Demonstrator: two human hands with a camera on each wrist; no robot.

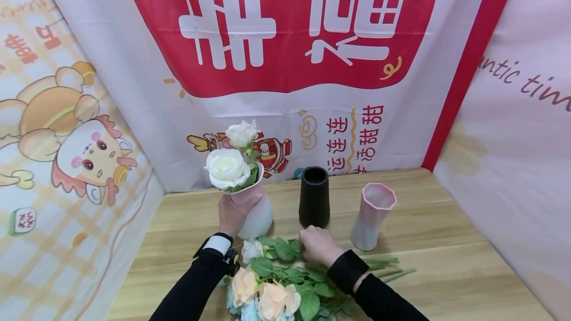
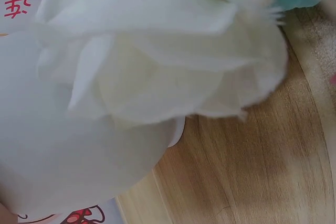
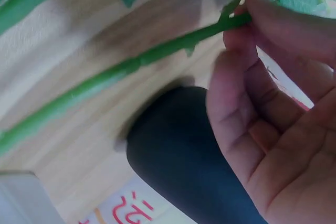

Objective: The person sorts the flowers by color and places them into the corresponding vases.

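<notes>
My left hand (image 1: 235, 213) grips a pink-and-white vase (image 1: 260, 214) near its neck. Two white roses (image 1: 227, 168) with green leaves stand in that vase. A green flower stem (image 3: 113, 74) is pinched between thumb and fingers of my right hand (image 1: 321, 245), low over the table in front of a black vase (image 1: 314, 197). Toward the left wrist lies a white rose head (image 1: 252, 250), close to the left wrist camera; whether it belongs to the pinched stem is partly hidden by leaves. The left wrist view shows the white vase's side (image 2: 58, 150), not the fingers.
Peach roses (image 1: 271, 298), pale blue blooms (image 1: 251, 311) and leafy stems (image 1: 392, 271) lie in a pile at the table's front, under the right forearm. A pink faceted vase (image 1: 373, 217) stands right of the black one. Printed cloth (image 1: 290, 38) hangs behind the wooden table (image 1: 428, 222).
</notes>
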